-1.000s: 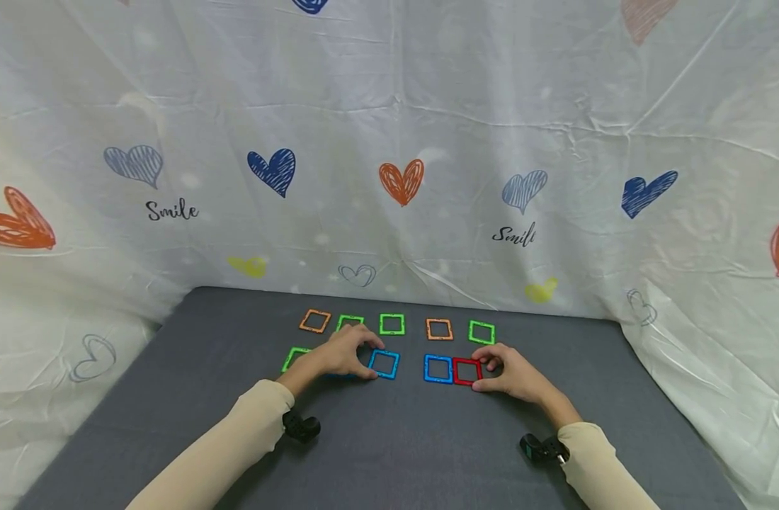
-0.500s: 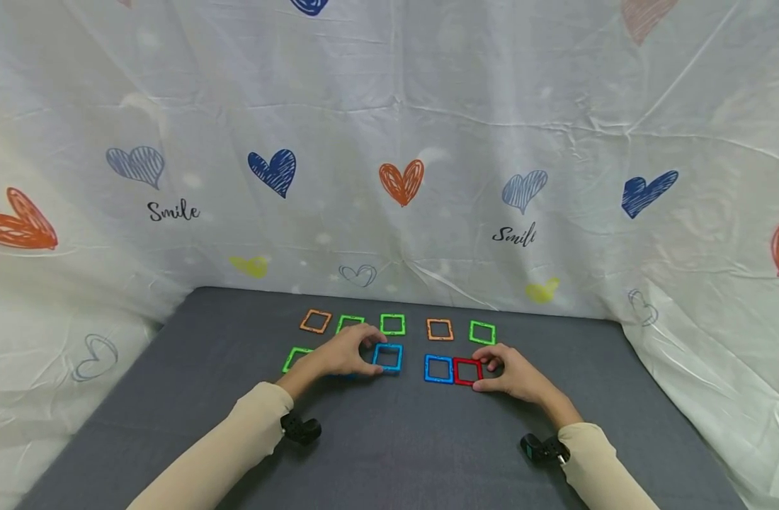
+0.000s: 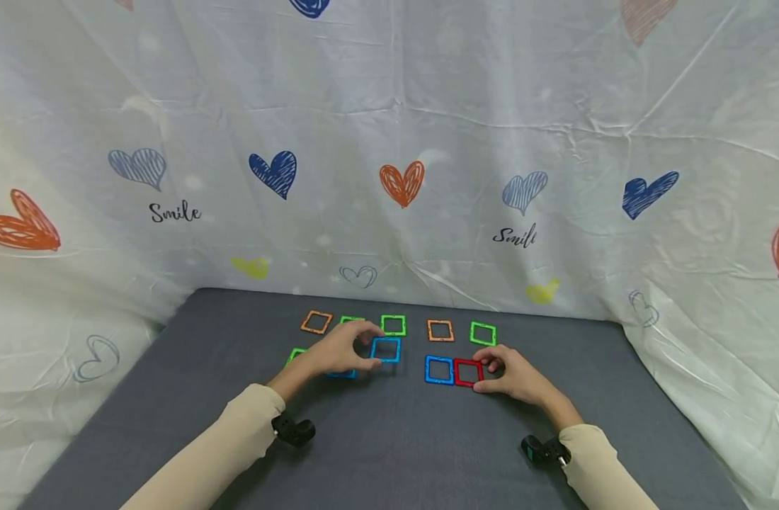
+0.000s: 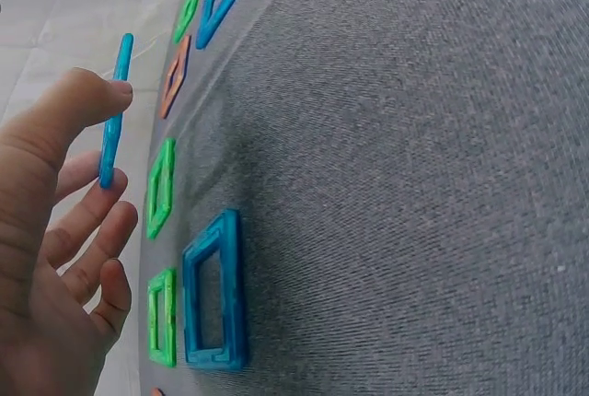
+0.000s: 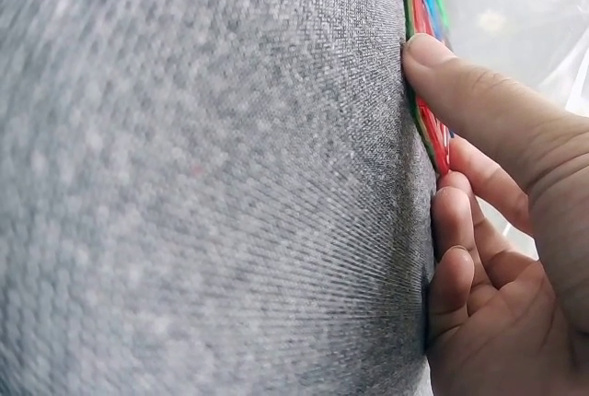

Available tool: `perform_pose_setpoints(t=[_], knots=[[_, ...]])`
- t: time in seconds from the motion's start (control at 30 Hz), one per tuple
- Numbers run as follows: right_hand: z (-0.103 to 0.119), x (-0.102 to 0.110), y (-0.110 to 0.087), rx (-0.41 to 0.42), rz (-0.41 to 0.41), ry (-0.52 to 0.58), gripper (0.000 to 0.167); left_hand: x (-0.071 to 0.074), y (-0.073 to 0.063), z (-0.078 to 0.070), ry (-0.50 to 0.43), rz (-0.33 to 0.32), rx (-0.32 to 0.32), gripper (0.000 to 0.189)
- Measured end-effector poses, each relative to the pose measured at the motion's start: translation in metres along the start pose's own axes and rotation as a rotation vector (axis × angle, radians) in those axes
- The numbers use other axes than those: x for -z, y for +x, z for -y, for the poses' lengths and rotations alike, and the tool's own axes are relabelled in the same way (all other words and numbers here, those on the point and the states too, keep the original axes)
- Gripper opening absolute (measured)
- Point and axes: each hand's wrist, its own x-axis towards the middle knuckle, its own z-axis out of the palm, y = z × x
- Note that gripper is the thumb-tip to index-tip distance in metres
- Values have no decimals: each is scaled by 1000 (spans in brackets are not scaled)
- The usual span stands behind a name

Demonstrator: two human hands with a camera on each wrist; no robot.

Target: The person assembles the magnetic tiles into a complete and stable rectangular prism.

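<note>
My left hand (image 3: 341, 349) pinches a light blue square magnetic tile frame (image 4: 111, 143) between thumb and fingers. The tile is raised off the table, seen edge-on in the left wrist view. Below that hand, a second blue tile (image 4: 236, 290) lies on the cloth, partly hidden in the head view. My right hand (image 3: 520, 374) grips a red square tile (image 3: 469, 362) by its right side, thumb on the near edge. A green strip shows along the red tile's underside in the right wrist view (image 5: 424, 129). Against its left side lies a blue tile (image 3: 429, 370).
Along the back of the grey table (image 3: 389, 439) lie orange tiles (image 3: 440, 340) and green tiles (image 3: 393, 334), spaced apart. Another green tile (image 3: 294, 353) sits partly behind the left wrist. A white curtain (image 3: 338, 234) printed with hearts hangs behind the table.
My left hand has lifted the light blue tile from the table and tilted it up, uncovering more of the blue tile below. The right hand stays on the red tile.
</note>
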Motion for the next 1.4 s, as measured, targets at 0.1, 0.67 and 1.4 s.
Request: perform_pose_setpoints(t=[0.1, 0.67, 1.4], knots=[[1, 0, -1, 0, 1, 1, 51, 1, 0, 0, -1, -7, -24, 48], [2, -1, -1, -13, 8, 11, 51, -5, 6, -6, -3, -21, -44, 52], [1, 1, 1, -4, 10, -10, 51, -19, 26, -19, 36, 37, 11, 53]])
